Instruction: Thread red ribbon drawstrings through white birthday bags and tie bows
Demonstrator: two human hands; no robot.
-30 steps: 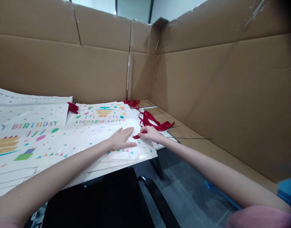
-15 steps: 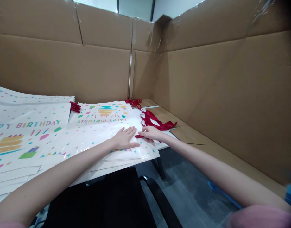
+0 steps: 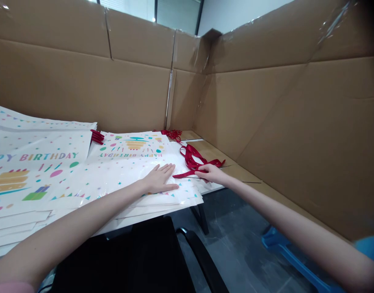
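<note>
White plastic sheets [image 3: 98, 175] printed with birthday cakes and lettering lie stacked on the table. My left hand [image 3: 160, 178] rests flat on the right part of the stack, fingers spread, holding nothing. To its right, a loose bundle of dark red ribbon [image 3: 191, 156] lies by the sheets' edge. A strip of it reaches left toward my left hand. My right hand [image 3: 213, 174] is at the bundle's near side, fingers bent together against the ribbon; whether they pinch it is partly hidden.
Tall cardboard walls [image 3: 138, 89] stand behind and to the right. More red ribbon [image 3: 97, 137] and a red tangle [image 3: 173, 134] lie farther back. A black chair [image 3: 128, 260] is in front, a blue plastic item [image 3: 293, 256] on the floor at right.
My right hand has moved right, away from my left hand and from the ribbon strip's end. The strip now shows at greater length. My left hand has stayed in place.
</note>
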